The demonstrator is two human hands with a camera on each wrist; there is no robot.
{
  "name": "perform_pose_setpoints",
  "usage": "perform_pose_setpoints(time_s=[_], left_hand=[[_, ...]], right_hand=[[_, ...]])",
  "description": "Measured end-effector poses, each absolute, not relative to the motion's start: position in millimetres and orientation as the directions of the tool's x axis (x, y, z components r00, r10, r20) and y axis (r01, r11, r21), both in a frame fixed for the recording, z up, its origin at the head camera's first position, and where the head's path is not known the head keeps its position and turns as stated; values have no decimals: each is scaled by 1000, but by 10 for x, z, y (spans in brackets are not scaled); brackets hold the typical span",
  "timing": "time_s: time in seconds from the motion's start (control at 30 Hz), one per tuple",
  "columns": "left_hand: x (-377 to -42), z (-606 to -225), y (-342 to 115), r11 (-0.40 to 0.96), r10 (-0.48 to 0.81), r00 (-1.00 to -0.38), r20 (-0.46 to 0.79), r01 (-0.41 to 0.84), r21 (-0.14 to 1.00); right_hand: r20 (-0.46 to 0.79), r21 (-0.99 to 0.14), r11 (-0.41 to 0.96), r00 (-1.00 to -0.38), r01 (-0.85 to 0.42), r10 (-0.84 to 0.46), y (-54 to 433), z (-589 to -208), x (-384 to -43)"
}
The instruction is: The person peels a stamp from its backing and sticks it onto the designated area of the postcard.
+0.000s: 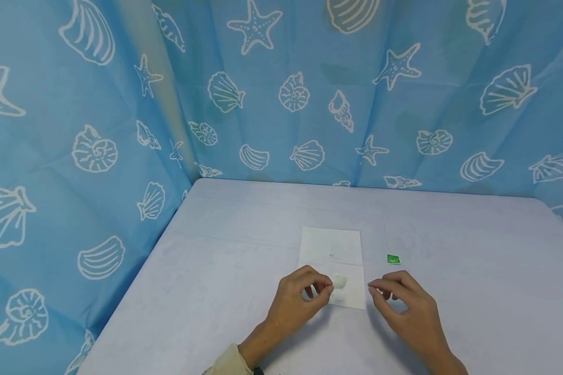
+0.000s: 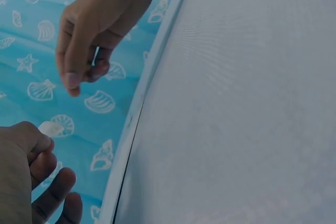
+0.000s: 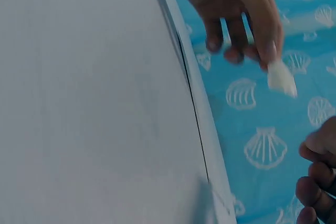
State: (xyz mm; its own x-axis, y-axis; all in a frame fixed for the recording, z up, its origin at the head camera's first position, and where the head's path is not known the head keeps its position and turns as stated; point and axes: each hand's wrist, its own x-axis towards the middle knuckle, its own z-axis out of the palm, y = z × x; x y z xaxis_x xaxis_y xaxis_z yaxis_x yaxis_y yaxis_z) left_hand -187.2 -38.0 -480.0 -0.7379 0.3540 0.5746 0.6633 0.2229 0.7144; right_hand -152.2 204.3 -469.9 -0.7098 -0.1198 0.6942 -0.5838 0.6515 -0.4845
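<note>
My left hand (image 1: 297, 297) pinches a small pale piece (image 1: 340, 281), thin and faintly greenish, between thumb and forefinger. It is held over the lower part of a white sheet of paper (image 1: 330, 245). In the right wrist view the same piece (image 3: 282, 78) looks off-white and slightly bent. To the right of the sheet is my right hand (image 1: 408, 310), its thumb and forefinger tips brought close together with nothing visible between them. Just beyond the right hand, a small green square with a white edge (image 1: 393, 259) lies flat on the table.
A pale cloth covers the table (image 1: 234, 239). The sheet has a crease across it and a small dark mark near its middle. Blue curtains (image 1: 262, 120) with white shells and starfish hang behind the table and along its left side.
</note>
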Motion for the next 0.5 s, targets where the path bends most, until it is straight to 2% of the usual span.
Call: perform_pose_setpoints(time_s=[0.23,0.5], left_hand=[[-1878,-4798,-363,235,354,-726,590,679,696],[-1855,-4797,-351,269,397,-687,608,721,639]], right_hand=[[764,-487,531,-633,-693,-124,1786,-4685,-1475],[752,-517,481,-644,-708,-139,1680,-4735,-1458]])
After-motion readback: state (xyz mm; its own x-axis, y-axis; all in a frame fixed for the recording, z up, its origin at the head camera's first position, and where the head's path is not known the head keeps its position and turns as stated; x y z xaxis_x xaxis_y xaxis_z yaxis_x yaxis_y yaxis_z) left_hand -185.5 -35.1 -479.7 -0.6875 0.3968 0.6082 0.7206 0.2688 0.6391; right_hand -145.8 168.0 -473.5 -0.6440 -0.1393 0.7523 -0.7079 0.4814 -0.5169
